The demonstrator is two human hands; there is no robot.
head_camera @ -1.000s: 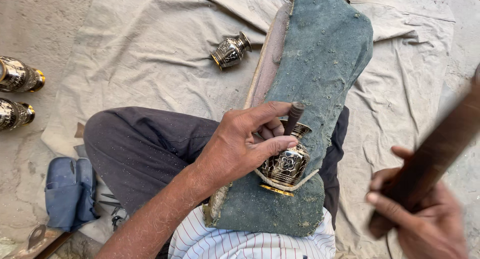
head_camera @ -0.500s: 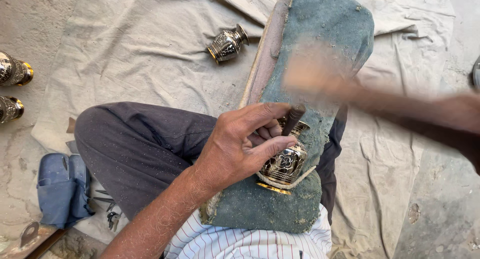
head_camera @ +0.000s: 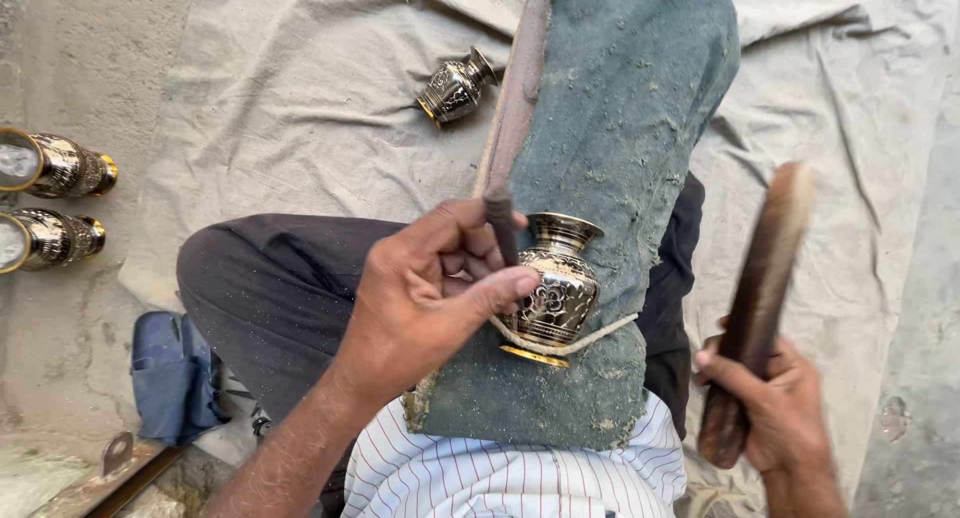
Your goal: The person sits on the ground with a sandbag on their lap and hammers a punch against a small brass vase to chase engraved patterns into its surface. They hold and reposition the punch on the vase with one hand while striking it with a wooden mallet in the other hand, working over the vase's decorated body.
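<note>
A small engraved brass vase (head_camera: pixel 555 288) lies on a green cloth-covered board (head_camera: pixel 620 128) that rests on my lap, with a cord looped under it. My left hand (head_camera: pixel 425 298) pinches a short dark punch (head_camera: pixel 500 223) upright against the vase's side, thumb touching the brass. My right hand (head_camera: pixel 775 408) grips the lower end of a dark wooden mallet stick (head_camera: pixel 765 268), raised to the right of the board and blurred by motion.
Another brass vase (head_camera: pixel 455 88) lies on the beige cloth (head_camera: pixel 300 108) spread over the floor. Two more brass vases (head_camera: pixel 55 203) stand at the left edge on concrete. A blue folded cloth (head_camera: pixel 170 378) and a metal bar (head_camera: pixel 100 473) lie at lower left.
The stick swung across over the board half a second ago and is now drawn back to the right. My left hand still holds the punch on the vase.
</note>
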